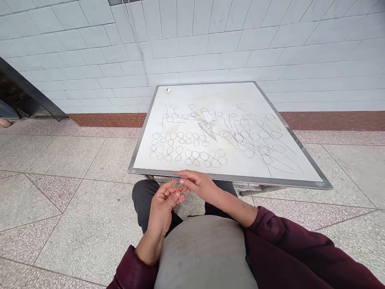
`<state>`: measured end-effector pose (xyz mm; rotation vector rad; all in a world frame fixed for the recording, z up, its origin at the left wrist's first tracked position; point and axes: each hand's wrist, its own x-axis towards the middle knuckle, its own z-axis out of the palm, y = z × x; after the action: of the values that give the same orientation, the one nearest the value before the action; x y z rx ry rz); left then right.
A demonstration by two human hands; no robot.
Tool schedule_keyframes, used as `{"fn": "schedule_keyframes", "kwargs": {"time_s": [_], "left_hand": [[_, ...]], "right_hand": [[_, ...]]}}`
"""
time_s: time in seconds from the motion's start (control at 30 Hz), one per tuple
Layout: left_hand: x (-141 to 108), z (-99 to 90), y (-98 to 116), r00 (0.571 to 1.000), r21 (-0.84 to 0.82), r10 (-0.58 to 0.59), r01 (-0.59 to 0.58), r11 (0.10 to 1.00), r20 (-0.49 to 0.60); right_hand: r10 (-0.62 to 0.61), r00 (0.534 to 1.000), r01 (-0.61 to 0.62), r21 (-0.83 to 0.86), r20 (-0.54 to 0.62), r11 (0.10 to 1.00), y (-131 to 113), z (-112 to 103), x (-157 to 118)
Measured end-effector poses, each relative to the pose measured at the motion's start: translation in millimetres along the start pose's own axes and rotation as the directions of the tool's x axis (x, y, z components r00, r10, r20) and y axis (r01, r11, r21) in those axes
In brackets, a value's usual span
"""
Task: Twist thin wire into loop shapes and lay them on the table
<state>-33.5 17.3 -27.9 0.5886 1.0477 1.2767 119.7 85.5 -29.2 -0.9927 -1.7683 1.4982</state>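
Just in front of the table's near edge, above my lap, both hands are closed on one thin wire loop (187, 202). My left hand (162, 202) pinches it between thumb and fingertips, palm turned up. From the right, my right hand (202, 185) reaches over and grips the upper part with thumb and fingers. The wire curves in rounded loops around the fingertips, and part of it is hidden by them. On the white tabletop nearby lie several wires bent into figure eights (192, 157), set in rough rows at the front left.
Several long wires with a loop at one end (255, 136) lie tangled across the middle and right of the table (207, 94), which has a metal rim. A small red-and-white object (169, 91) sits in the far left corner. Behind stands a tiled wall (210, 48).
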Motion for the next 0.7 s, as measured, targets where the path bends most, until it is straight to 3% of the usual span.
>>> {"fn": "schedule_keyframes", "kwargs": {"time_s": [0.13, 0.33, 0.57, 0.7], "left_hand": [[0.4, -3.6, -1.8, 0.995, -0.046, 0.05, -0.054, 0.997, -0.086], [2.5, -7.1, -4.8, 0.98, -0.075, 0.132, -0.144, 0.987, -0.147], [0.7, -10.1, -5.5, 0.976, 0.008, 0.18, -0.18, 0.984, -0.126], [0.3, -9.4, -7.4, 0.976, -0.011, 0.17, -0.173, 0.985, -0.133]], "right_hand": [[-0.065, 0.998, 0.065, -0.03, -0.004, 0.997, -2.2, -2.6, -6.5], [0.029, 0.995, -0.027, -0.028, 0.097, 0.999, 3.3, 5.1, -12.3], [0.04, 0.999, -0.04, 0.113, 0.001, 0.993, 7.8, 14.8, -8.6], [0.012, 1.0, -0.012, 0.043, -0.007, 0.999, 6.7, 14.8, -7.1]]}}
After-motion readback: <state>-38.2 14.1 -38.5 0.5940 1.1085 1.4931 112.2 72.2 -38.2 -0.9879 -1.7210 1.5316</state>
